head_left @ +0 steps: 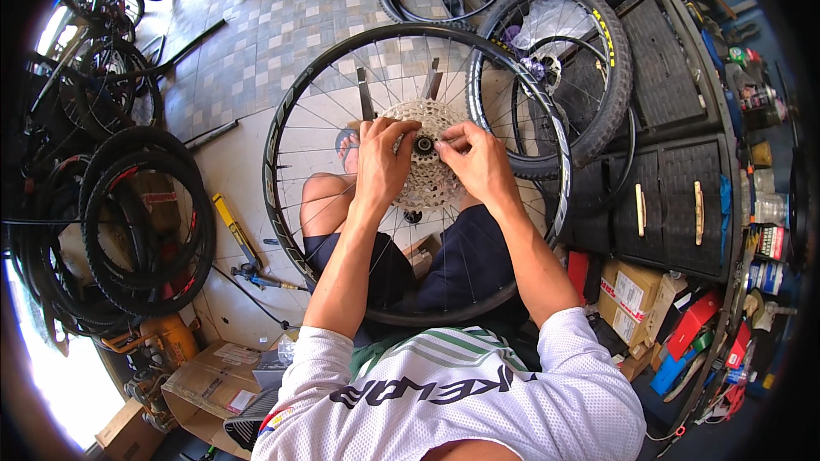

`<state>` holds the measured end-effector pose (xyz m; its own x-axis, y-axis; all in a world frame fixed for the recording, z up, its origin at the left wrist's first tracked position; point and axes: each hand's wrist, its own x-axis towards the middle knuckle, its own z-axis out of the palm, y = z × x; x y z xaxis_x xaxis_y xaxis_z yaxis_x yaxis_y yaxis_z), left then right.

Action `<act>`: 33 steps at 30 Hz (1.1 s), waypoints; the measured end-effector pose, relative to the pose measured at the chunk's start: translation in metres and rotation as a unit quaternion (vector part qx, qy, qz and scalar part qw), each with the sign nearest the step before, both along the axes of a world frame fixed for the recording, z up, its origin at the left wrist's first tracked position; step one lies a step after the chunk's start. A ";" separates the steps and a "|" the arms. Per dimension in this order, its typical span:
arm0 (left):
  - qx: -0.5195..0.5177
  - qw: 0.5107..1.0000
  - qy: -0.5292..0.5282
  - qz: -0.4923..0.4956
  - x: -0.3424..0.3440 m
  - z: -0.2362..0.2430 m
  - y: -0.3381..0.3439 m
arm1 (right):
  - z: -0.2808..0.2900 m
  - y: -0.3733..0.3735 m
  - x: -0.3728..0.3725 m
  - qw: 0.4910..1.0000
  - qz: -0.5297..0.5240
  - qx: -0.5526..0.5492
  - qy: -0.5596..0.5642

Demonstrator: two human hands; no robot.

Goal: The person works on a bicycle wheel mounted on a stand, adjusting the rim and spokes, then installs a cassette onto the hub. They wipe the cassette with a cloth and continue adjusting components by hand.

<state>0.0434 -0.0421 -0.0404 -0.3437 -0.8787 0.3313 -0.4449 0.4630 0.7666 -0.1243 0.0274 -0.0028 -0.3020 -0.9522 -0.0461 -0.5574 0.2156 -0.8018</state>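
Note:
A bicycle wheel (285, 130) with a black rim lies across my lap. At its middle sits a silver cassette (418, 179), its dark hub end (424, 146) facing up. From the left, my left hand (386, 158) reaches over the cassette, its fingers bent and closed at the small sprockets beside the hub end. On the other side, my right hand (480, 162) pinches at the edge of the smallest sprockets with thumb and forefinger. The fingertips partly cover the contact, so any small part between them is hidden.
Behind the wheel on the right leans a tyred wheel (621, 77). Several tyres (205, 235) are stacked at the left. A yellow tool (235, 226) and a blue-headed tool (254, 274) lie on the floor. Dark drawers (670, 205) and boxes (628, 299) stand right.

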 end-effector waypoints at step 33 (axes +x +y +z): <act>-0.053 0.992 -0.095 -0.062 0.012 0.005 0.007 | 0.116 0.078 -0.123 0.962 -0.133 -0.125 0.200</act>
<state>0.0556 -0.0347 -0.0357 -0.5127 -0.7889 0.3387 -0.5103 0.5973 0.6187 -0.2474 0.1051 0.1136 -0.4829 -0.8043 0.3463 -0.7844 0.2214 -0.5794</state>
